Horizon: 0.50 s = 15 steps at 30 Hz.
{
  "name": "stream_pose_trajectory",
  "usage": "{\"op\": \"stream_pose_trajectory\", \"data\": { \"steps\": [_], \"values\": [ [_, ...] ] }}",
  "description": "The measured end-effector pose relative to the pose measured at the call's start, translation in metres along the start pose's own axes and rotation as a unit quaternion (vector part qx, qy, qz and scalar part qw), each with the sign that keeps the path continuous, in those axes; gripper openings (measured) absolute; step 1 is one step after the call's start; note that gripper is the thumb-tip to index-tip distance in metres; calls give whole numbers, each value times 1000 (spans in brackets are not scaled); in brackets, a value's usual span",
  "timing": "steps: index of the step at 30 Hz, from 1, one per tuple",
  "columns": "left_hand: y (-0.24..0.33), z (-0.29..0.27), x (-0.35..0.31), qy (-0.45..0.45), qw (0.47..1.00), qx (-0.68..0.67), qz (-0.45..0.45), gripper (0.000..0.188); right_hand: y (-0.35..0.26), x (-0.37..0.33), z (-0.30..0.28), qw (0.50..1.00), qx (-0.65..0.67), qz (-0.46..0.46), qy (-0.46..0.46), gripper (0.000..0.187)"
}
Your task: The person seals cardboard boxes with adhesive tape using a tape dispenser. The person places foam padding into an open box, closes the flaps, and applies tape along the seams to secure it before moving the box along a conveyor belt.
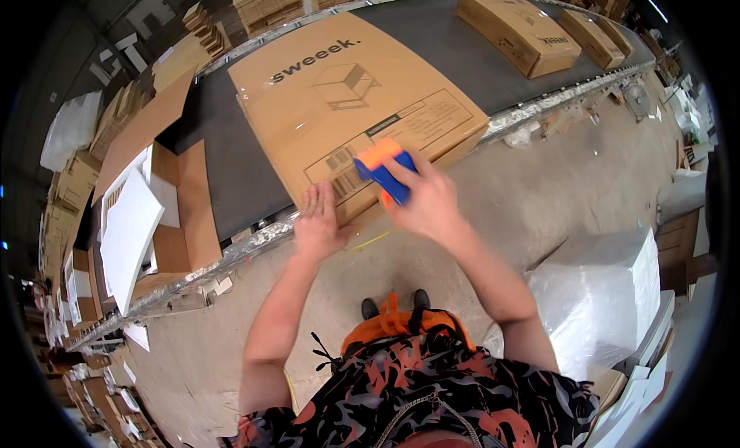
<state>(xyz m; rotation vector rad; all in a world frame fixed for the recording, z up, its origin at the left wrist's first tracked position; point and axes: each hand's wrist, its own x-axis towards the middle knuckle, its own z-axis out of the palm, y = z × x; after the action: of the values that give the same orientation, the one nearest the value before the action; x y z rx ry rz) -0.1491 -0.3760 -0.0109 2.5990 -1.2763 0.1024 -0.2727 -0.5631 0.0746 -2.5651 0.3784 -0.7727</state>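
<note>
A large flat brown cardboard box [412, 70], closed, lies on the conveyor belt in front of me, with printing, a line drawing and a label panel on its top. My left hand [318, 226] rests with its fingers stretched flat on the box's near left corner, beside a barcode. My right hand [433, 205] is closed around the handle of a blue and orange tape dispenser [382, 155]. The dispenser's head is over the near edge of the box, by the label panel. Whether tape runs from it onto the cardboard I cannot tell.
The dark conveyor belt [223, 170] has a metal side rail [509, 122]. Left on it stands an open carton [200, 209] with white sheets [132, 232] sticking out. Several closed boxes [520, 32] sit farther right. A plastic-wrapped stack [601, 294] stands on the floor to my right.
</note>
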Motion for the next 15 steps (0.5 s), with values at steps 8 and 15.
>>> {"op": "stream_pose_trajectory", "data": {
  "steps": [8, 15],
  "values": [
    [16, -13, 11, -76, 993, -38, -79, 118, -39, 95, 29, 887, -165, 20, -430, 34],
    [34, -25, 26, -148, 957, 174, 179, 83, -9, -29, 22, 892, -186, 45, -409, 26]
  ]
}}
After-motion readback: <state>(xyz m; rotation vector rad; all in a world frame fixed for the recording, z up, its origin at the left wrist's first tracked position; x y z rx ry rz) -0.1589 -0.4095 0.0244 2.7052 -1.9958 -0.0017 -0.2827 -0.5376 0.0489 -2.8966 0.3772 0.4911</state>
